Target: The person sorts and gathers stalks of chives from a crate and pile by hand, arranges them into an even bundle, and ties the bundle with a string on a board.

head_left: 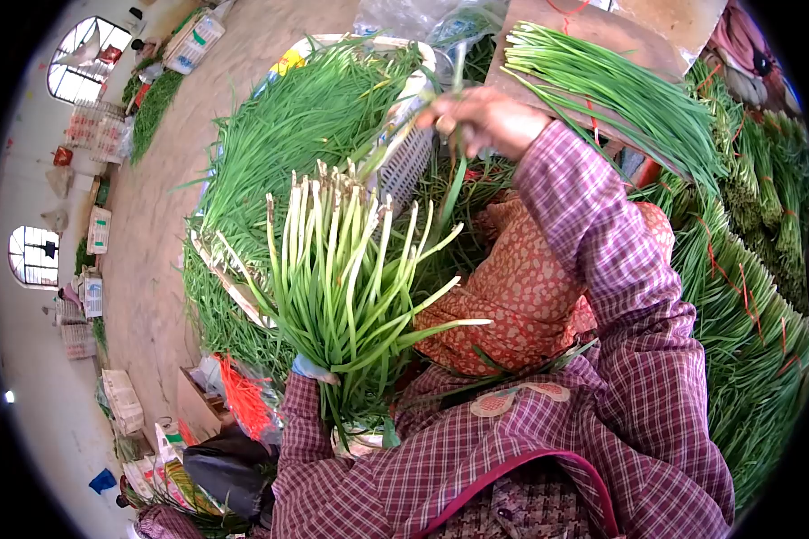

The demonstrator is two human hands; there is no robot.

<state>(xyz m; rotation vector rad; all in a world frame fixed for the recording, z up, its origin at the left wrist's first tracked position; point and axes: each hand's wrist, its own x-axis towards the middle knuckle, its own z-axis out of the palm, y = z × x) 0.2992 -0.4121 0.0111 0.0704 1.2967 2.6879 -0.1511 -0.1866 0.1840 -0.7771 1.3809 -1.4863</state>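
My left hand [315,368], in a pale blue glove and mostly hidden by leaves, is wrapped round a large bunch of green stalks [351,287] with white root ends pointing up and away. Farther forward, my right hand [485,121] pinches a few loose green blades [457,171]; it is bare and a little blurred. Beyond the bunch, a white plastic basket [409,157] is heaped with long green leaves [288,144]. The right hand is just to the right of the basket's rim.
A trimmed bundle of stalks [602,81] lies on a board [548,18] at upper right. Tied bundles [737,296] are stacked along the right. Red ties [243,400] lie at lower left. Crates [99,230] stand along the far wall.
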